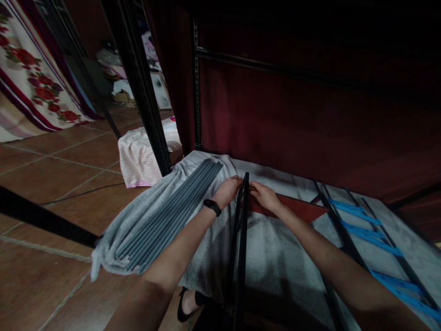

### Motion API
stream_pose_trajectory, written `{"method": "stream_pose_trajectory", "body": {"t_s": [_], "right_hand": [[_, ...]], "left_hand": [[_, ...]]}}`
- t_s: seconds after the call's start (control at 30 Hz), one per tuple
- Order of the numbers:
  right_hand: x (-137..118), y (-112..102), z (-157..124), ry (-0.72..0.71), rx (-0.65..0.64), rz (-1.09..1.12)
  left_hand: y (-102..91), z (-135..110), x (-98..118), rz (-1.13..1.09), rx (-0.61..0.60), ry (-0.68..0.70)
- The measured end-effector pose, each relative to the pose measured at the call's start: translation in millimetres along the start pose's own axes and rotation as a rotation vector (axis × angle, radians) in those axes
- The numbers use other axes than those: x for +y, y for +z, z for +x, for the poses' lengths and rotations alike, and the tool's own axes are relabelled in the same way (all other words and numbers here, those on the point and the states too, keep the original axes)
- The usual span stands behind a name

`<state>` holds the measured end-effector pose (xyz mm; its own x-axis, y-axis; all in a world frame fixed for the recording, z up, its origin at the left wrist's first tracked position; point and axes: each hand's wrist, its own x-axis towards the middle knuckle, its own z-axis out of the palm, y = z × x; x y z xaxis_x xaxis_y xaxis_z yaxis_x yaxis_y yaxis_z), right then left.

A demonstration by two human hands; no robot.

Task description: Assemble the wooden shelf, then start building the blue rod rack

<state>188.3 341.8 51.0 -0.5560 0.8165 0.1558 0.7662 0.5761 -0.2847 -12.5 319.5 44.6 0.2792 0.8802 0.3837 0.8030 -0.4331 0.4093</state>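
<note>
My left hand (230,189), with a black band on the wrist, is closed at the far end of a black metal bar (244,230). From the other side my right hand (264,195) meets the same end, its fingers bent against the bar; the fingertips of both hands are partly hidden. The bar runs toward me over a grey cloth (275,248), and a second dark bar lies close along its left. A flat reddish-brown board (301,209) extends rightward behind my right hand. Left of my arm, several thin grey rods (172,214) lie side by side on the cloth.
Black bars with blue slats (370,234) lie at the right. Black rack posts (141,82) rise at the left and back, before a dark red curtain (292,124). A striped cloth (138,151) covers something on the tiled floor (62,179); a floral cloth (44,87) hangs beyond.
</note>
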Motion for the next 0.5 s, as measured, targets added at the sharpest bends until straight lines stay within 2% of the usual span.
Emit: {"method": "stream_pose_trajectory", "body": {"t_s": [0.2,0.5], "right_hand": [[5.4,3.1,3.5,0.001,0.008,0.047],[10.6,4.5,7.4,0.012,-0.028,0.067]], "left_hand": [[-1.6,4.6,-3.1,0.011,-0.012,0.013],[9.4,8.1,3.5,-0.065,0.011,-0.032]]}}
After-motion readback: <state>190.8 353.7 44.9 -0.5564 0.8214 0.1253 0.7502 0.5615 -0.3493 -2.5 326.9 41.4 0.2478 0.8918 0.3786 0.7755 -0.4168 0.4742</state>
